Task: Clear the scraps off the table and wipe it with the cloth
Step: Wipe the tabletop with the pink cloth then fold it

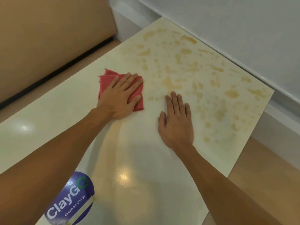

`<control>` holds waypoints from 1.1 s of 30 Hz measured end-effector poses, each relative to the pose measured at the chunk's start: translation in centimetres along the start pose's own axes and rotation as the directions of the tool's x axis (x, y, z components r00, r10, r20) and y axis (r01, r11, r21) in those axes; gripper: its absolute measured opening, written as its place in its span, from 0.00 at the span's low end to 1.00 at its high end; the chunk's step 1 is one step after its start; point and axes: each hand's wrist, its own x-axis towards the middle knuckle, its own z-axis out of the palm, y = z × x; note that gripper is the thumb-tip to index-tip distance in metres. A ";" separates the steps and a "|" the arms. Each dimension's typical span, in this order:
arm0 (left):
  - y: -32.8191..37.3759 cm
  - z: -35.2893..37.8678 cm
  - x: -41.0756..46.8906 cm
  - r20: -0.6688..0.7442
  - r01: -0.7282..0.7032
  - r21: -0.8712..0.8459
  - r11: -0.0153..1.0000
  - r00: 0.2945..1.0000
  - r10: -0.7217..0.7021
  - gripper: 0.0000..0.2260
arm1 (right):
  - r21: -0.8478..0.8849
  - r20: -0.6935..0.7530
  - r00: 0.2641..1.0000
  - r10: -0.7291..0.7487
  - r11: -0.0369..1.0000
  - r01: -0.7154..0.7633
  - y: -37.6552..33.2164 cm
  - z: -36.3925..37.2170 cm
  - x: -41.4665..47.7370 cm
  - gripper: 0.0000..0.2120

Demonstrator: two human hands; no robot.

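Head view: left hand [120,96] flat, fingers straight, pressing red cloth [106,78] on table [65,111]; right hand [177,120] flat beside, apparently touching it.

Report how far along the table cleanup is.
Done: no scraps show on the table, and its near part looks clean and glossy. In hand: the left hand presses the red cloth flat on the tabletop, while the right hand rests flat on the bare surface beside it. Left: yellowish stains cover the far part toward the wall, not yet wiped.
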 end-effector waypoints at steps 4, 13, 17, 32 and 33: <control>-2.7 -0.6 1.9 -0.035 0.223 -0.018 0.975 0.974 -0.224 0.31 | 0.007 -0.001 1.000 0.003 1.000 -0.003 -0.1 -0.1 0.0 0.31; 0.7 0.0 -0.7 0.005 -0.066 0.035 0.997 0.998 0.065 0.30 | 0.003 -0.010 1.000 0.000 1.000 0.000 0.0 0.0 0.0 0.31; -2.4 -0.6 3.0 -0.041 0.183 0.006 0.983 0.982 -0.183 0.31 | 0.007 -0.005 1.000 -0.001 1.000 0.001 0.0 0.0 0.0 0.31; 1.6 -0.8 6.1 0.001 0.148 -0.001 0.989 0.989 -0.148 0.32 | -0.004 -0.010 1.000 -0.001 1.000 0.001 0.0 0.1 -0.2 0.31; 2.2 -0.7 5.5 0.015 0.080 0.013 0.997 0.997 -0.080 0.32 | -0.004 -0.012 1.000 -0.002 1.000 0.002 0.1 0.1 -0.1 0.31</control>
